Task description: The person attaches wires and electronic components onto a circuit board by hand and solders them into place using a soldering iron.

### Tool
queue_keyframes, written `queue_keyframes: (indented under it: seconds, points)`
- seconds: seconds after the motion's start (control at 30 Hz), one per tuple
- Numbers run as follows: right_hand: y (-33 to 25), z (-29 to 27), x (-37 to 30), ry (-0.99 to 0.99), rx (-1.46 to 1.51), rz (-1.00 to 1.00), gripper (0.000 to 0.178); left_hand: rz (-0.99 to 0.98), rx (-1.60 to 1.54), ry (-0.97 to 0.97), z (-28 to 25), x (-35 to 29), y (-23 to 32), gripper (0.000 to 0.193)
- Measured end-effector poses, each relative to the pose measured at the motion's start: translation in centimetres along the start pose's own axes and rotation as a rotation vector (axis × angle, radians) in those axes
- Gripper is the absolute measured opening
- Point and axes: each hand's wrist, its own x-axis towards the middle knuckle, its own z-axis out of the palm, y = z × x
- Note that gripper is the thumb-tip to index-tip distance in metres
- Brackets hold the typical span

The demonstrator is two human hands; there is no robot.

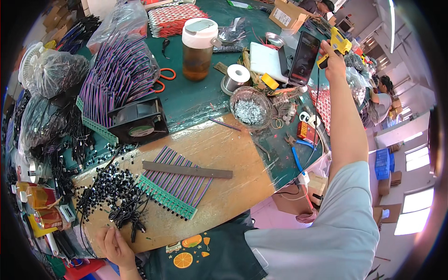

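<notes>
1. R hand (334, 59) was raised far out at upper right of frame, fingers closed round a yellow glue gun (337, 44), nozzle end up, its cord hanging down toward the bench edge.
2. L hand (113, 245) rested at lower left on the board edge (233, 186), fingers loosely curled, gripping nothing I could make out; black cable ends (112, 191) lay just above it.
3. Work piece: row of purple-striped wires w/ green connectors (172, 184), mid-frame on the board, a flat grey bar (186, 170) laid across holding them down.
4. Progress, my guess: row was lined up and pinned, but I couldn't tell if any glue was on it yet. A big fanned stack of similar wires (116, 74) sat upper left, beside a black fan (137, 122).
</notes>
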Motion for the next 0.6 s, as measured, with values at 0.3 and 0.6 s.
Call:
queue_keyframes:
  seconds: [0.3,0.6]
  points:
    - [0.4,1.2,-0.4,0.002,0.013,-0.024,0.039,-0.005,-0.008,-0.050,-0.1,-0.2,-0.4,0.022]
    - [1.2,0.9,0.9,0.031,-0.028,-0.099,0.045,-0.064,-0.031,-0.028,0.1,-0.2,-0.3,0.022]
